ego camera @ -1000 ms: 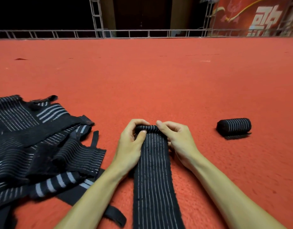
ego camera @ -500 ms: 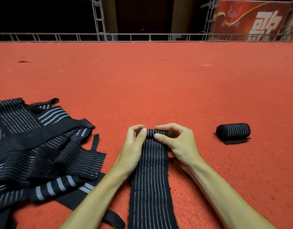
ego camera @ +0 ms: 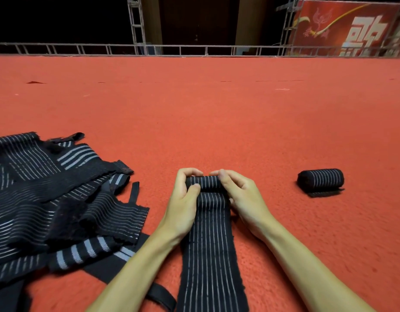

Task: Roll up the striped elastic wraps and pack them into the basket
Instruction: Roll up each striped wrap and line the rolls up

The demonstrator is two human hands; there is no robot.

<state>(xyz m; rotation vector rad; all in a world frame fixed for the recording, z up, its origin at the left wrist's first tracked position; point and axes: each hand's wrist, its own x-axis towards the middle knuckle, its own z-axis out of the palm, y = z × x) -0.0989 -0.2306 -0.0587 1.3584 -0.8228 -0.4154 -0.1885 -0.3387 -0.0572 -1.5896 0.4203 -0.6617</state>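
Head camera, looking forward and down over two bare forearms that reach out across a red carpet [ego camera: 217, 120].

Both hands grip the rolled-up far end [ego camera: 203, 182] of a black elastic wrap with thin white stripes [ego camera: 210, 244]. The left hand [ego camera: 183, 199] curls its fingers over the top of the small roll at its left end, and its thumb [ego camera: 194, 188] presses on the roll's near face. The right hand [ego camera: 244, 194] grips the right end in the same way, fingers [ego camera: 223, 174] bent over the top. The fingertips of the two hands almost meet above the roll.

From the grip, the unrolled length of the wrap runs flat along the carpet toward the person, between the forearms, and leaves the bottom edge of the view.

Well to the left of the grip lies a loose heap of black striped wraps [ego camera: 48, 199], overlapping and crumpled, some with broad grey bands and some with fine lines. A narrow black strap [ego camera: 160, 296] pokes out from under the left forearm.

To the right of the grip, apart from the right hand, a finished rolled wrap [ego camera: 320, 180] lies on its side on the carpet.

Far beyond the hands, a low metal truss railing [ego camera: 194, 50] edges the carpet, with a red banner [ego camera: 352, 25] behind it on the right.
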